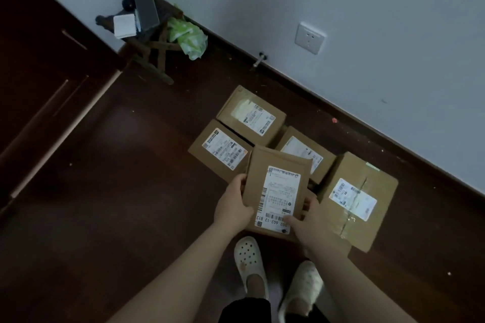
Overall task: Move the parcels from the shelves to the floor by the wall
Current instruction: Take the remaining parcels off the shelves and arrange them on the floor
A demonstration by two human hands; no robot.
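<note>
Presenting as a home room: dark wooden floor, skirting, wall socket, wardrobe doors, cluttered corner stool.

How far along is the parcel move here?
Done: four boxes lie on the floor by the wall: far box, left box, middle box, large box. In hand: left hand and right hand grip a fifth parcel over them, not yet released. Left: setting it down. Whether more parcels wait elsewhere cannot be told from this view.

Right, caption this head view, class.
Left hand and right hand hold a flat parcel over boxes near the wall.
</note>
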